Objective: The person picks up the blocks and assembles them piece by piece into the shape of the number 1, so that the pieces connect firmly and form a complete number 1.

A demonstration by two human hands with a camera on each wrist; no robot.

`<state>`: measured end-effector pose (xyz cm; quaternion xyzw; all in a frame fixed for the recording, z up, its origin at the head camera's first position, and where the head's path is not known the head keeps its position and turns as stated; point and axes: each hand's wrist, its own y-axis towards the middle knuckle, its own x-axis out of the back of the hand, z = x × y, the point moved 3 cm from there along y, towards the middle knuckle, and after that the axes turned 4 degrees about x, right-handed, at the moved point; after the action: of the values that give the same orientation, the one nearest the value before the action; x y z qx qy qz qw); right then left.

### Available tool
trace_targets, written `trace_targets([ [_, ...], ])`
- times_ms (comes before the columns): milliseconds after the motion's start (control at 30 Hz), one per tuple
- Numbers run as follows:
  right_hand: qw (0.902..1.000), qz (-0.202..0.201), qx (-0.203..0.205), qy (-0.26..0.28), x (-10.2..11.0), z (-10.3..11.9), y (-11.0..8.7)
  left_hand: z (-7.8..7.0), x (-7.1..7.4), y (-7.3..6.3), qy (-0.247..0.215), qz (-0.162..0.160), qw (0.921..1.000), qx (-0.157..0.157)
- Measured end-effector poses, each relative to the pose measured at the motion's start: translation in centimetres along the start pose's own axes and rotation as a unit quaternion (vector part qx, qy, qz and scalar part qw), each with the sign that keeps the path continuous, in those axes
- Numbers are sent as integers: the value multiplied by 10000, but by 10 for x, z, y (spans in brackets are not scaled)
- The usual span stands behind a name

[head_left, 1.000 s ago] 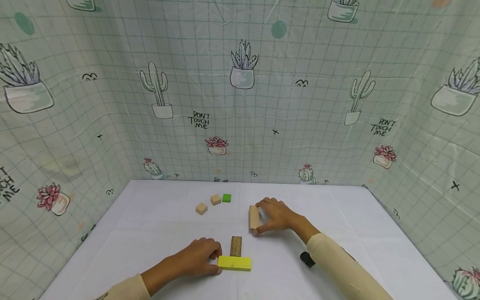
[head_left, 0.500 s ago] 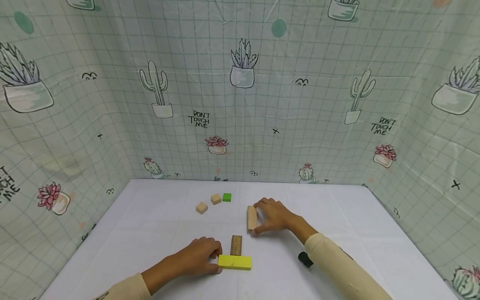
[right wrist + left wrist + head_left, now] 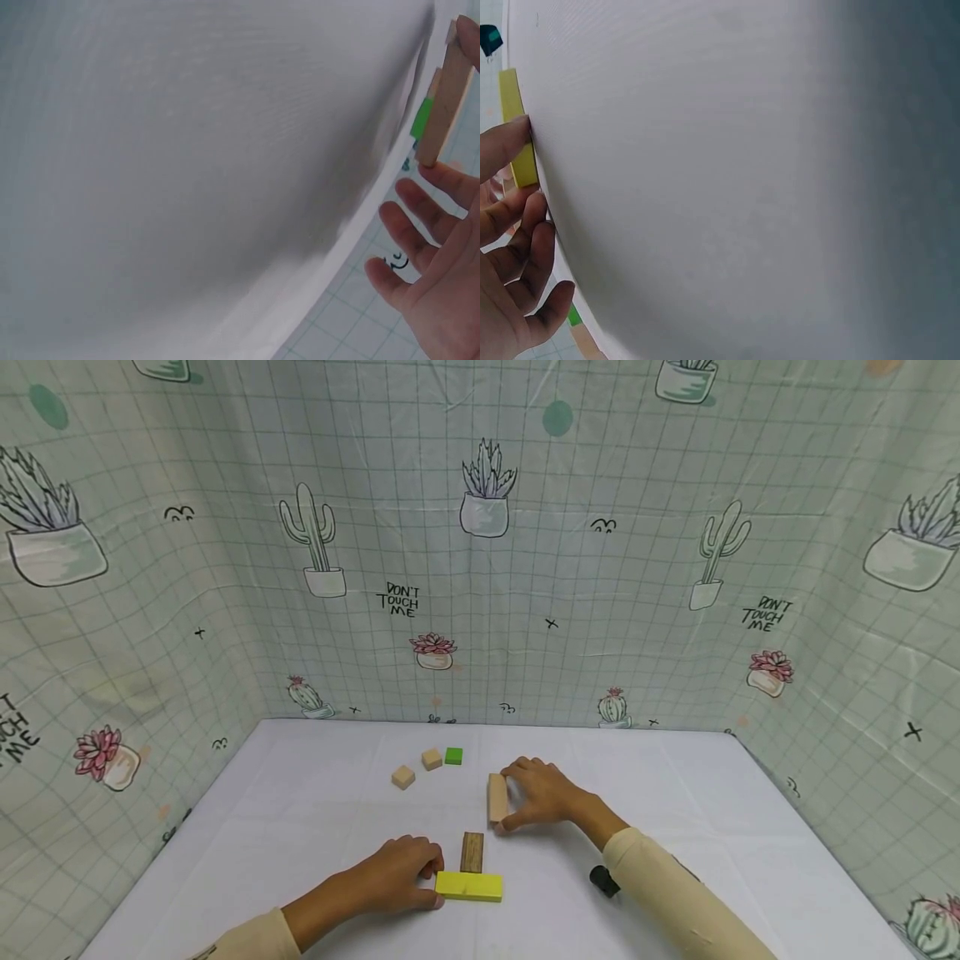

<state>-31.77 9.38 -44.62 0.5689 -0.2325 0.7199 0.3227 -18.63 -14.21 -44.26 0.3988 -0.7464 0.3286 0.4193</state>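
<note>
My left hand (image 3: 397,874) pinches the left end of a flat yellow block (image 3: 472,887) between thumb and fingers. In the left wrist view the thumb lies on the long side of this yellow block (image 3: 511,97). A dark brown wooden block (image 3: 472,852) points away from the yellow one, its near end right at the yellow block's far edge. Farther off, my right hand (image 3: 542,795) holds a pale wooden block (image 3: 497,800) lengthwise, thumb at the near end and a fingertip at the far end. The right wrist view shows the pale block (image 3: 448,97) spanned the same way, other fingers spread.
Two pale wooden cubes (image 3: 403,777) and a small green block (image 3: 453,756) sit toward the back left of the white table (image 3: 315,814). A black object (image 3: 603,881) shows beside the right sleeve. Patterned cloth (image 3: 480,610) rises behind and at both sides.
My right hand has shifted a little to the left with the pale wooden block, and the black object beside the sleeve has shifted left too. The left hand and yellow block stay put.
</note>
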Motion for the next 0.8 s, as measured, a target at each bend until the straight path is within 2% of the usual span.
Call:
trace_targets([
  [800,9998,3,33,213,-4,7,4,0,-1,0,20,-16,10000,-18],
])
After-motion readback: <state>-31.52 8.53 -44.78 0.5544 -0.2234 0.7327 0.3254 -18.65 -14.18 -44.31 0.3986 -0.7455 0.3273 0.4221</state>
